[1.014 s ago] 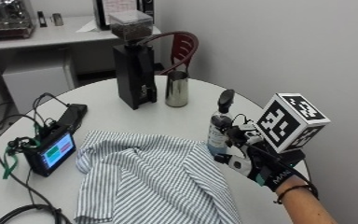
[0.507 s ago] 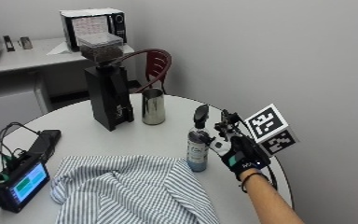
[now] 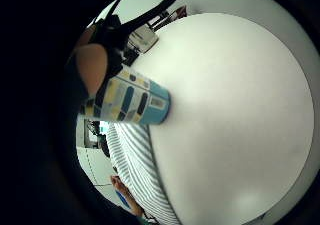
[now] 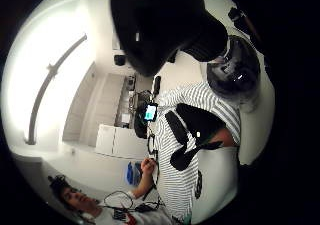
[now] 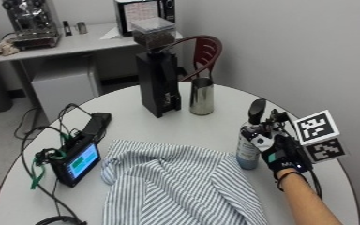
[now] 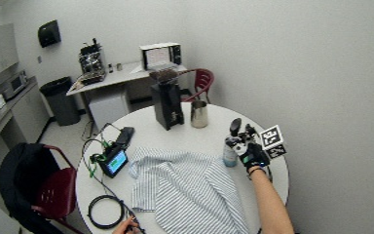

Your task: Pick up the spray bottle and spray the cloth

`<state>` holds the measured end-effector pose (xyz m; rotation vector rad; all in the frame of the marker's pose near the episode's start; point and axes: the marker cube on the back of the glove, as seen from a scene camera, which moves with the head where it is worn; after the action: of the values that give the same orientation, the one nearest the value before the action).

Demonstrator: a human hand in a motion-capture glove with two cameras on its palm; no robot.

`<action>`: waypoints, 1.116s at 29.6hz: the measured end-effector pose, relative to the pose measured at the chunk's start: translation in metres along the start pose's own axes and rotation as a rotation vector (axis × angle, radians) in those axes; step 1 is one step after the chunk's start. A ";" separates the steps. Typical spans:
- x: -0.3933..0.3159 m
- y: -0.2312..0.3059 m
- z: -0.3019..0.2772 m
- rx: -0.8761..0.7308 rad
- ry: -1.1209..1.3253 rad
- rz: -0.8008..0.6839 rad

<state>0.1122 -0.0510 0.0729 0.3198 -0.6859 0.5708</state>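
Note:
A spray bottle [image 5: 249, 143] with a blue patterned label and black spray head [image 5: 257, 110] stands upright at the right side of the round white table [image 5: 217, 122]. My gloved right hand [image 5: 281, 151] grips it from the right, fingers curled round its body. The little finger side palm view shows a fingertip [image 3: 93, 68] lying on the bottle's label [image 3: 131, 101], with the bottle's base at the tabletop. A blue-and-white striped cloth [image 5: 179, 183] lies crumpled on the table just left of the bottle, its edge close to the base. The black spray head [image 4: 160, 25] fills much of the thumb side palm view.
A black coffee grinder [image 5: 158, 79] and a steel pitcher [image 5: 201, 96] stand at the table's far side, with a red chair [image 5: 203, 52] behind. A small monitor [image 5: 78, 162] with cables and a black device [image 5: 96, 124] sit at the left. A bare hand [image 6: 129, 225] is at the table's near edge.
The outside camera has shifted its view. My hand stays on the bottle beside the cloth, with no clear move of either.

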 end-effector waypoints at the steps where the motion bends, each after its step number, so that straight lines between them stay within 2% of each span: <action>1: 0.005 0.000 -0.008 0.020 -0.012 0.010; 11: 0.035 0.002 -0.009 0.223 -0.072 0.038; 15: 0.038 0.004 0.004 0.232 -0.129 0.035; 20: 0.025 -0.002 0.024 0.150 -0.232 -0.047; 24: 0.000 -0.003 0.005 0.062 -0.364 -0.155; 29: -0.044 0.005 -0.017 -0.119 -0.396 -0.313; 33: -0.051 0.010 -0.022 -0.223 -0.426 -0.387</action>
<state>0.0851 -0.0532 0.0232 0.3579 -1.0586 0.0501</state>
